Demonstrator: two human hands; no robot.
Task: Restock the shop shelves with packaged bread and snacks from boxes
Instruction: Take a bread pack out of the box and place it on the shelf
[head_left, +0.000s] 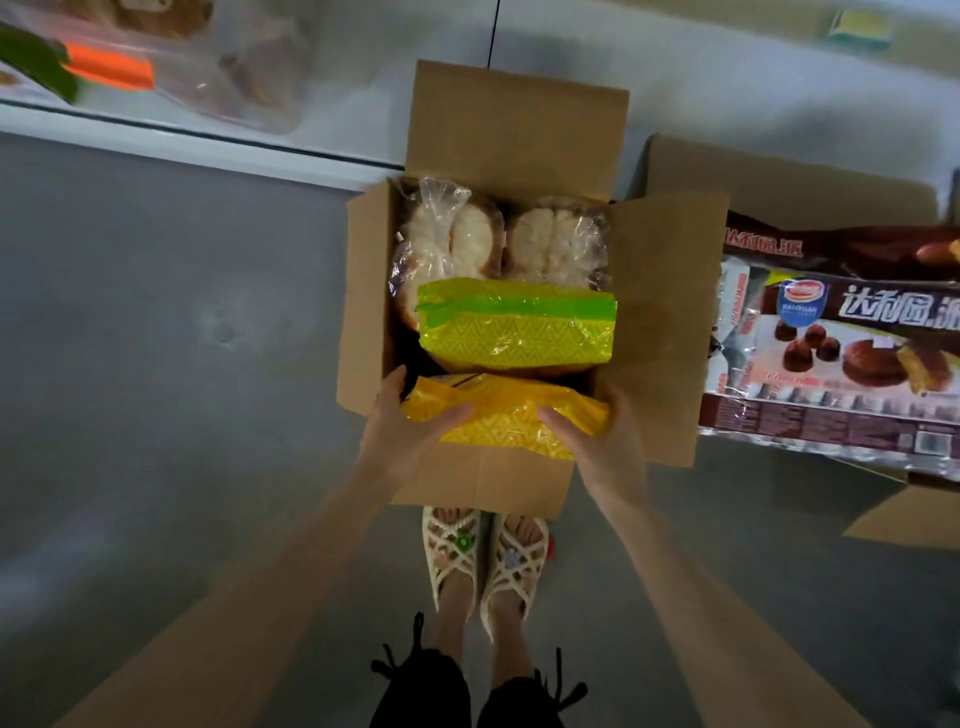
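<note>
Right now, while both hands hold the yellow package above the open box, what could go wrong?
1. The left hand and right hand grip the yellow package only at its ends; the glossy film may slip.
2. A firm squeeze might crush whatever is inside.
3. The box stands close in front of the sandals, so a step forward could trip the person.

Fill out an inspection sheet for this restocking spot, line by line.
Surface: grey floor, boxes standing on it.
Job's things: open cardboard box holding clear bread bags, a green-yellow pack and a yellow pack; second box with chocolate pie packs at right.
Clutter: nothing seen.
Grips: left hand and right hand each hold one end of the yellow pack.
Cables: nothing seen.
Surroundings: white shelf with blurred bagged goods; sandalled feet.
</note>
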